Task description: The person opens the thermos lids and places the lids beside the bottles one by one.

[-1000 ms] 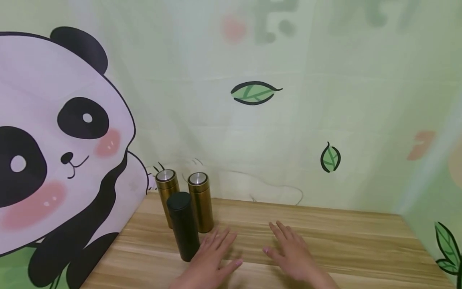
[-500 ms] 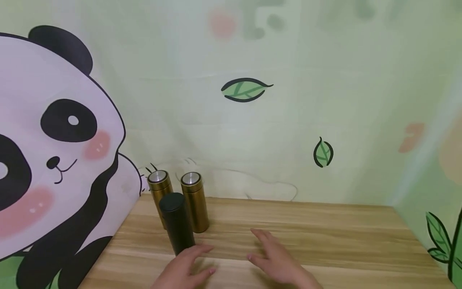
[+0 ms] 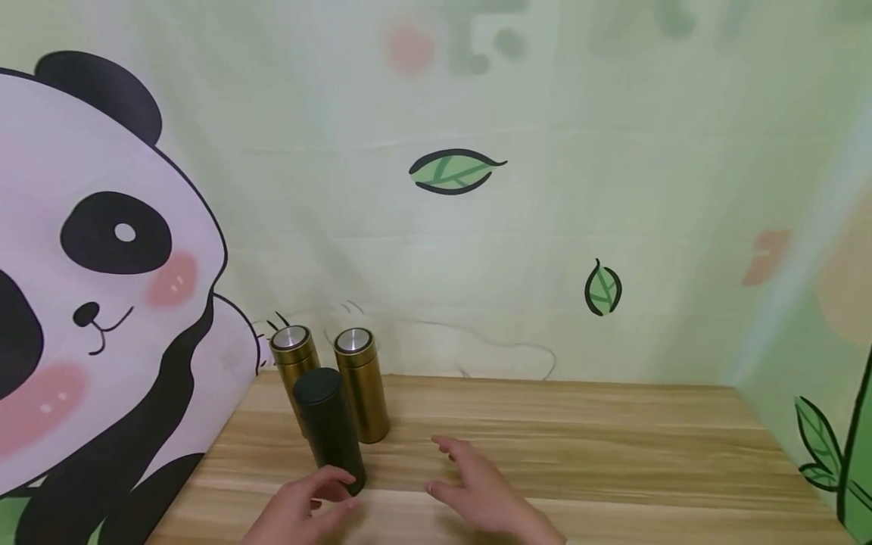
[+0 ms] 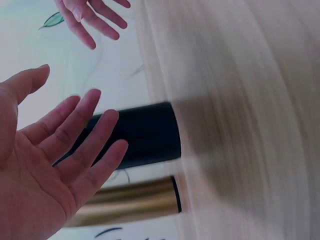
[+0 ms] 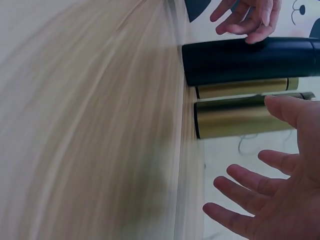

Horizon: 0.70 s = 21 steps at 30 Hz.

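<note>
A black flask (image 3: 330, 428) stands upright on the wooden table (image 3: 579, 446). Behind it are two gold flasks with silver-topped lids, one at left (image 3: 293, 367) and one at right (image 3: 365, 397). My left hand (image 3: 293, 507) is in front of the black flask's lower part, fingers loosely bent and holding nothing; whether its fingertips touch the flask I cannot tell. To the right, my right hand (image 3: 480, 492) hovers over the table with spread, relaxed fingers and nothing in it. In the right wrist view, the black flask (image 5: 240, 62) lies between the two hands.
A pale green cloth backdrop (image 3: 531, 227) with printed leaves hangs behind the table. A large printed panda (image 3: 157, 166) fills its left side. The table's back edge runs along the foot of the cloth.
My left hand has drawn back and left, its fingers bending from nearly straight. The right hand has shifted left. The whole head view has slid slightly left; the flasks remain standing together.
</note>
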Each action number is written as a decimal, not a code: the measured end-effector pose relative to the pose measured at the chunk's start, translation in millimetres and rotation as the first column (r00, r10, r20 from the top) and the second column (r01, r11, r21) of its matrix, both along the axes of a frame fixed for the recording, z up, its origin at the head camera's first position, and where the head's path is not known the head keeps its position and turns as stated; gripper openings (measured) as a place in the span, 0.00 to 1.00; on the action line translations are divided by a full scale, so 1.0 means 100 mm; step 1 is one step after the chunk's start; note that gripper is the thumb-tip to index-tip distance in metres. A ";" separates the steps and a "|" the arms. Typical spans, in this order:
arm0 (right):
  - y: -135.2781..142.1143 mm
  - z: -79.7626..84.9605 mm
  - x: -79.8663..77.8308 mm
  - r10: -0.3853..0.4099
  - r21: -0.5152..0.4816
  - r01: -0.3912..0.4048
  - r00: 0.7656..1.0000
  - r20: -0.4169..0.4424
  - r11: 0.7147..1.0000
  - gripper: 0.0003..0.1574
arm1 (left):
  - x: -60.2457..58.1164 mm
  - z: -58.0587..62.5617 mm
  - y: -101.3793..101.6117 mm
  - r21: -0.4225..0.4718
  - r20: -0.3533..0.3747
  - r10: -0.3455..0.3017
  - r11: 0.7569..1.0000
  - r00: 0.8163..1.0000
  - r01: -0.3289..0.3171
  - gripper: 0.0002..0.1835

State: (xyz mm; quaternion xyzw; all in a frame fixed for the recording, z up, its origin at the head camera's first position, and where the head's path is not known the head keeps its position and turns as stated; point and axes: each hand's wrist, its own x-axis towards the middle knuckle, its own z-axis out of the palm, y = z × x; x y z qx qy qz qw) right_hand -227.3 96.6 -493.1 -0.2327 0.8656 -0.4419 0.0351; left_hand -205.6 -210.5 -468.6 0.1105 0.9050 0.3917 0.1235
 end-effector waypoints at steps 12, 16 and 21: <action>-0.41 -0.02 -0.04 0.011 -0.131 -0.003 0.998 0.059 0.991 0.37 | -0.01 -0.01 -0.22 -0.007 -0.047 0.256 0.966 0.965 -0.257 0.17; -0.54 -0.03 -0.05 0.007 -0.159 0.003 0.998 0.060 0.987 0.35 | -0.04 0.00 -0.26 0.020 -0.051 0.339 0.941 0.939 -0.339 0.24; -0.67 -0.02 -0.05 0.006 -0.197 0.005 0.999 0.054 0.980 0.33 | -0.12 0.02 -0.28 0.057 -0.015 0.348 0.936 0.937 -0.347 0.39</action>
